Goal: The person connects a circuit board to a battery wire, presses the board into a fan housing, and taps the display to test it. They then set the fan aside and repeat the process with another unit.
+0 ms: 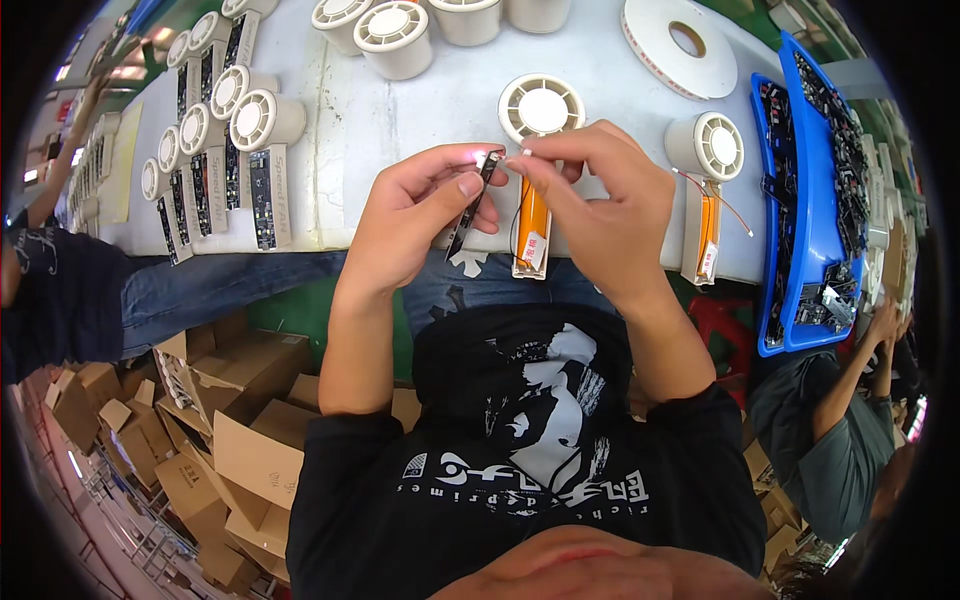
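Observation:
My left hand (405, 210) is closed on a narrow black circuit board (466, 222), tilted, with its upper end toward my right hand. A small bright light (481, 158) glows at that end. The fingertips of my right hand (618, 205) pinch a small white wire connector (524, 154) close to the board's upper end; whether the two are joined I cannot tell. Just beyond my hands a white handheld fan (541, 104) lies on the table, its round grille facing up. In its uncovered handle sits an orange battery (533, 218) with a white label, partly behind my right hand.
To the right lie another fan (718, 147) with its battery and loose wire showing, and blue trays (775, 270) of circuit boards. A white tape roll (683, 48) and several fan heads (392, 40) stand farther back. Fans with boards (265, 195) line the left. Co-workers sit at both sides.

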A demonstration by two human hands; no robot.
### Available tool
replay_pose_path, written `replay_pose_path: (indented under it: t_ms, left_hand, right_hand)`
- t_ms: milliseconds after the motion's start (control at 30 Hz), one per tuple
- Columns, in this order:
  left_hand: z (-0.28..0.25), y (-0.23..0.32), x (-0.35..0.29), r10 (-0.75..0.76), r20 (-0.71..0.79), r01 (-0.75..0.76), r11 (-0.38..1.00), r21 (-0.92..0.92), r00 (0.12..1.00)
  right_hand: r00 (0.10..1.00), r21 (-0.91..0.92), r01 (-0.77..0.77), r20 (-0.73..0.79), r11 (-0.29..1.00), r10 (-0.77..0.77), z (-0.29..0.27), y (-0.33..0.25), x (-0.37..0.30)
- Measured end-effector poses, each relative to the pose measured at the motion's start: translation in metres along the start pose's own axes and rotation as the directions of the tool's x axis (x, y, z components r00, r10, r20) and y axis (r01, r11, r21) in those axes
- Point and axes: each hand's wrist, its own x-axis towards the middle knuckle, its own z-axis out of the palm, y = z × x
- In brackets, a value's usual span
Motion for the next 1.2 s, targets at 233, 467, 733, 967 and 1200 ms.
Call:
replay_pose_path:
  t_ms: [233, 467, 733, 967, 1200]
  left_hand:
    - [-0.001, -0.005, 0.001, 0.04, -0.012, -0.041, 0.999, -0.036, 0.999]
    - [0.002, -0.007, -0.001, 0.069, -0.059, -0.066, 0.997, 0.047, 0.996]
    - [0.001, -0.007, -0.002, 0.086, -0.091, -0.08, 0.995, 0.06, 0.992]
    - [-0.018, 0.002, 0.001, -0.066, 0.145, 0.071, 0.997, -0.028, 0.987]
    - [-0.017, 0.006, 0.001, -0.122, 0.161, 0.106, 0.989, 0.108, 0.979]
  right_hand:
    - [0.929, -0.409, 0.369, 0.147, 0.835, -0.339, -0.001, 0.002, 0.0]
    - [0.917, -0.47, 0.398, 0.192, 0.787, -0.349, -0.001, 0.001, 0.003]
    - [0.888, -0.459, 0.451, 0.314, 0.765, -0.335, -0.006, -0.001, 0.01]
    - [0.838, -0.193, 0.464, 0.41, 0.864, -0.359, -0.02, 0.002, 0.024]
    - [0.787, -0.144, 0.502, 0.484, 0.853, -0.382, -0.024, 0.008, 0.024]
